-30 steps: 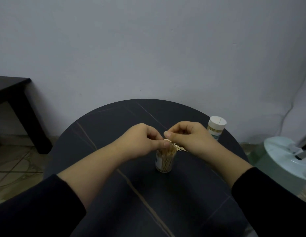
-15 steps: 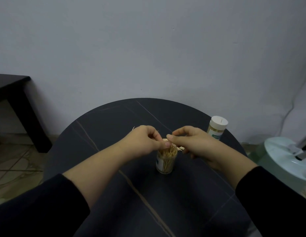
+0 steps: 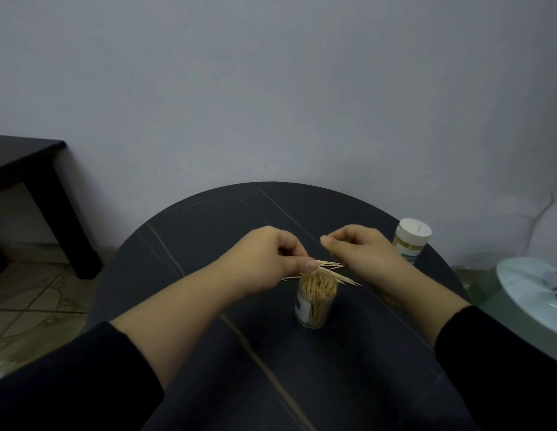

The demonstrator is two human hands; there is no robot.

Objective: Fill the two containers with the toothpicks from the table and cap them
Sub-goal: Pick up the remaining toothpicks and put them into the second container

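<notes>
Dark round table (image 3: 227, 213), grey wall behind. Head view: left hand (image 3: 271, 262) pinches a loose bundle of toothpicks (image 3: 331, 265) crosswise, just over the open jar (image 3: 315, 303) (nearly full) below its thumb. Right hand (image 3: 364, 256) curled beside the bundle; can't tell if it holds anything. Capped jar (image 3: 412, 241) just beyond it. Step, likely: filling the open jar. Next: tip the bundle upright, feed it in.

Both arms are clothed in plain black long sleeves, the left sleeve (image 3: 69, 384) and the right sleeve (image 3: 504, 353) ending at mid-forearm. The left hand (image 3: 271, 259) and the right hand (image 3: 361, 253) are left uncovered.
</notes>
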